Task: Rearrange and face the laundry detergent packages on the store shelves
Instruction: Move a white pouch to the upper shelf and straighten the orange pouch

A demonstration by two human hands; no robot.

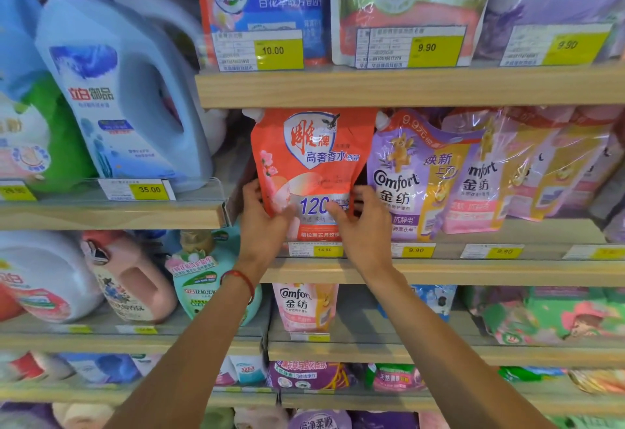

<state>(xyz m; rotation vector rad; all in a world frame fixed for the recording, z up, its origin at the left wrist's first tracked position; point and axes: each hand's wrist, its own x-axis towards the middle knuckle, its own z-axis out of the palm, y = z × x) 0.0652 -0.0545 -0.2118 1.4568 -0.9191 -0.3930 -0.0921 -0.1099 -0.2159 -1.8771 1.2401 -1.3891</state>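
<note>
An orange-red detergent pouch [311, 161] with a shield logo and a white spout stands upright at the left end of the middle wooden shelf [473, 273], label facing me. My left hand [262, 217] grips its lower left edge. My right hand [363, 225] holds its lower right corner, fingers across the front. A red string bracelet circles my left wrist. Purple Comfort pouches [412, 174] lean right beside it, touching its right side.
A pale blue jug [125, 97] stands on the shelf to the left, over a 35.00 tag. Pouches with 10.00 and 9.90 tags fill the upper shelf [406, 88]. Bottles and more pouches [304, 306] crowd the rows below my arms.
</note>
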